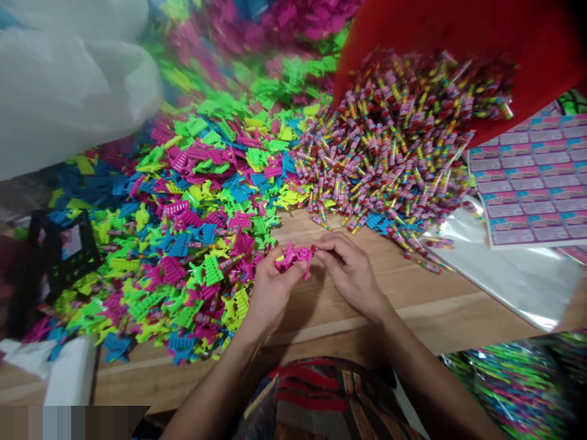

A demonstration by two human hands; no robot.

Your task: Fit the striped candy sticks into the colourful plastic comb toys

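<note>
My left hand [270, 287] is closed around a pink plastic toy piece [293, 256], held just above the wooden table [348, 330]. My right hand [348, 266] pinches a small candy tube [315, 249] at the pink piece's right end. Both hands meet in the middle of the view. A big heap of pink, green, blue and yellow plastic pieces [192, 214] lies to the left, touching my left hand. A pile of small striped candy tubes [394, 153] spreads behind my right hand.
A red tub [458, 30] lies tipped over the candy tubes at the back right. Sheets of printed labels [532, 177] and clear plastic film [518, 275] lie at the right. A black crate [59, 250] stands at the left, a white bag [68, 79] behind it.
</note>
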